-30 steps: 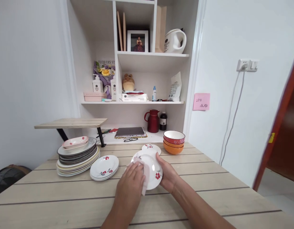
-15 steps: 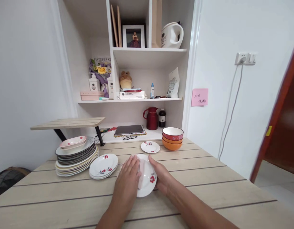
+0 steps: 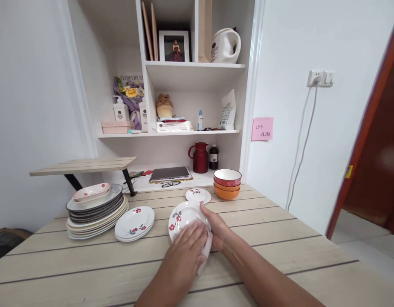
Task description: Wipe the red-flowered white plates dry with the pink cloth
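Note:
A small white plate with red flowers [image 3: 181, 216] is tilted up over the wooden table [image 3: 280, 238]. My right hand [image 3: 218, 228] grips its right rim, fingers curled round the edge. My left hand [image 3: 187, 249] presses a white cloth [image 3: 206, 252] flat against the plate's near side. Only the plate's upper left part shows past my hands.
A short stack of matching flowered plates [image 3: 134, 222] lies left of my hands, and a tall stack of larger plates [image 3: 94, 211] further left. One small flowered saucer [image 3: 198, 195] and stacked red and orange bowls [image 3: 227, 183] sit behind. Shelves stand at the back.
The plate has turned in my hands so its red flowers now show at the left. My left hand with the cloth has slid from the plate's left side to its lower right.

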The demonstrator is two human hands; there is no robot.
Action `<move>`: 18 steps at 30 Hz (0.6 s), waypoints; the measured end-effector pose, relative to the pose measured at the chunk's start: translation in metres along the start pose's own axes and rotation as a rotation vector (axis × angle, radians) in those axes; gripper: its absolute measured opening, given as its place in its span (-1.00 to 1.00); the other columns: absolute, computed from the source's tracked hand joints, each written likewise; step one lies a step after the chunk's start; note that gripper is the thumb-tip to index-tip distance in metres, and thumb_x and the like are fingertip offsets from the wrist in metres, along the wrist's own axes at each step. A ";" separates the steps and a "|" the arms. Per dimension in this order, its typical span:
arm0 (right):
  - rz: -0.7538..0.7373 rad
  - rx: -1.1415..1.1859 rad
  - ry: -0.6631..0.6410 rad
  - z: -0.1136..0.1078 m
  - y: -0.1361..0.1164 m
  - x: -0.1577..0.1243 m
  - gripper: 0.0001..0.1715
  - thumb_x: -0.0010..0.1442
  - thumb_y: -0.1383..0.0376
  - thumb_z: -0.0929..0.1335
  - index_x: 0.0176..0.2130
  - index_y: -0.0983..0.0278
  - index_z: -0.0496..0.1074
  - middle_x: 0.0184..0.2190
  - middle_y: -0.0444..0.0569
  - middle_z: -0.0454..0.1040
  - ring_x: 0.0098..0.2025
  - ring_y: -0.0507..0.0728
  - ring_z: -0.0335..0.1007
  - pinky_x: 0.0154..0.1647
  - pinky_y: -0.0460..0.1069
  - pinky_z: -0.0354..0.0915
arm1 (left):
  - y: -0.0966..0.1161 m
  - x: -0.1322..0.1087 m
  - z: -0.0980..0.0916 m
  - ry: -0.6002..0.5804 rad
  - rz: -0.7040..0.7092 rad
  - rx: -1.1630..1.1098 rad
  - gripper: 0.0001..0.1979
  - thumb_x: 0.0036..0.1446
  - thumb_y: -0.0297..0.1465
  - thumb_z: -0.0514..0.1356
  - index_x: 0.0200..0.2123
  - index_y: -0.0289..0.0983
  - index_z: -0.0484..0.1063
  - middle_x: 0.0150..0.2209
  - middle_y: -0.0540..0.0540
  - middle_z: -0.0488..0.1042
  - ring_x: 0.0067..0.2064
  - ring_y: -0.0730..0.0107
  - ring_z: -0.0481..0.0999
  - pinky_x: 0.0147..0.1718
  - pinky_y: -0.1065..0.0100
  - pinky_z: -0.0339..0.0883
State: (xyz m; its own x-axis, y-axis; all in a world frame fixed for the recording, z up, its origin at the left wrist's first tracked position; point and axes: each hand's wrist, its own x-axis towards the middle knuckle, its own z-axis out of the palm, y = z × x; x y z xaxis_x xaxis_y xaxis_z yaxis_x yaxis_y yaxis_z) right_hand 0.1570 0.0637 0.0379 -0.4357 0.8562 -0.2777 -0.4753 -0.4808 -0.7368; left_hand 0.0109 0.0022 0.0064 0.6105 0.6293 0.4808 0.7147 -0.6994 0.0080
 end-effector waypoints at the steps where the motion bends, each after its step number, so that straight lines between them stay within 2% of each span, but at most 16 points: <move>1: -0.018 0.014 -0.020 -0.003 -0.003 0.000 -0.34 0.23 -0.06 0.25 -0.11 0.50 0.45 -0.28 0.26 0.60 -0.18 0.26 0.55 0.01 0.12 0.34 | -0.001 0.000 0.001 0.006 0.009 0.013 -0.41 0.25 -0.39 0.07 0.31 -0.05 0.01 0.30 0.02 0.16 0.31 0.29 0.14 0.27 0.10 0.09; 5: -0.113 0.064 -0.053 -0.009 -0.013 0.001 -0.39 0.26 0.00 0.24 0.00 0.47 0.40 -0.21 0.23 0.59 -0.14 0.26 0.54 0.02 0.13 0.33 | -0.009 0.001 -0.001 0.066 -0.011 0.106 -0.44 0.22 -0.46 0.08 0.27 -0.07 0.10 0.27 0.01 0.22 0.29 0.31 0.19 0.26 0.08 0.11; 9: -0.120 0.064 -0.070 -0.007 -0.009 0.001 -0.38 0.23 -0.01 0.28 0.03 0.43 0.38 -0.14 0.21 0.58 -0.11 0.25 0.53 0.02 0.12 0.34 | -0.014 -0.001 -0.011 0.145 -0.107 0.192 -0.51 0.24 -0.47 0.05 0.23 -0.13 0.19 0.29 -0.05 0.18 0.30 0.26 0.17 0.27 0.02 0.08; 14: -0.120 0.027 0.026 0.007 0.005 -0.005 -0.45 0.23 0.04 0.30 0.01 0.41 0.40 -0.18 0.18 0.60 -0.15 0.22 0.54 -0.03 0.11 0.37 | -0.020 -0.002 -0.014 0.266 -0.292 0.202 -0.58 0.29 -0.38 -0.02 0.20 -0.18 0.25 0.27 -0.13 0.23 0.31 0.16 0.15 0.26 -0.09 0.06; 18: -0.082 -0.020 0.092 0.019 0.013 -0.012 -0.47 0.24 0.03 0.28 0.00 0.37 0.41 -0.23 0.16 0.61 -0.24 0.22 0.56 -0.11 0.13 0.40 | -0.029 -0.003 -0.009 0.296 -0.390 0.233 -0.55 0.30 -0.39 -0.06 0.23 -0.24 0.21 0.27 -0.17 0.22 0.31 0.15 0.13 0.26 -0.07 0.06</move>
State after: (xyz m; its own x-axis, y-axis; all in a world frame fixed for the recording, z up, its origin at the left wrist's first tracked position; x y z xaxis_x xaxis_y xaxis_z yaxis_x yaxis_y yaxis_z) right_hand 0.1416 0.0431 0.0432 -0.3236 0.9066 -0.2707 -0.4908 -0.4055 -0.7712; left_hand -0.0146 0.0178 0.0122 0.1865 0.6812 0.7079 0.9464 -0.3180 0.0566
